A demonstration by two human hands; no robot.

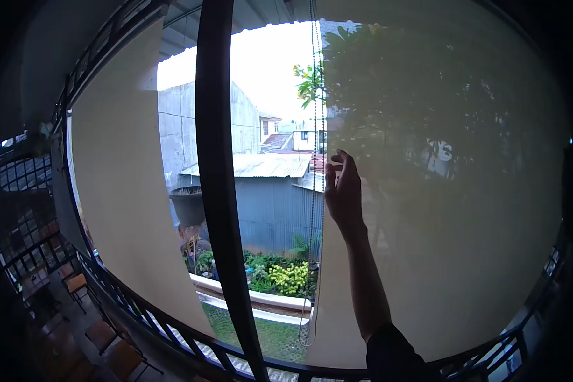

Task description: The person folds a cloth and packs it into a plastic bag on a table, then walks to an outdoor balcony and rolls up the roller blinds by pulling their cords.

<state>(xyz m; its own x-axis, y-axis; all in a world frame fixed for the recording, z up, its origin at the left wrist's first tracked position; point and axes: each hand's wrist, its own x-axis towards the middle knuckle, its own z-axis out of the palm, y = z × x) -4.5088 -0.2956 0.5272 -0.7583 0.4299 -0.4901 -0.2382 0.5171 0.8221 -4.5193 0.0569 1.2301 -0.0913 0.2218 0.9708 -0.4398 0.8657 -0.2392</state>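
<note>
My right hand (344, 191) is raised in front of the lowered beige roller blind (445, 223), close to the blind's left edge. Its fingers are bent loosely and stand apart, with nothing visible between them. Just left of the fingertips hangs a beaded blind chain (314, 121), its strands running down from the top to a loop near the railing. Whether the hand touches the nearest strand I cannot tell. My left hand is out of view.
A dark post (216, 159) stands left of the chain, with a second beige blind (124, 172) beyond it. A black railing (165, 334) runs along the bottom. Outside are a hanging pot (188, 205), plants (290, 278) and a corrugated wall (267, 213). Chairs (124, 360) stand at lower left.
</note>
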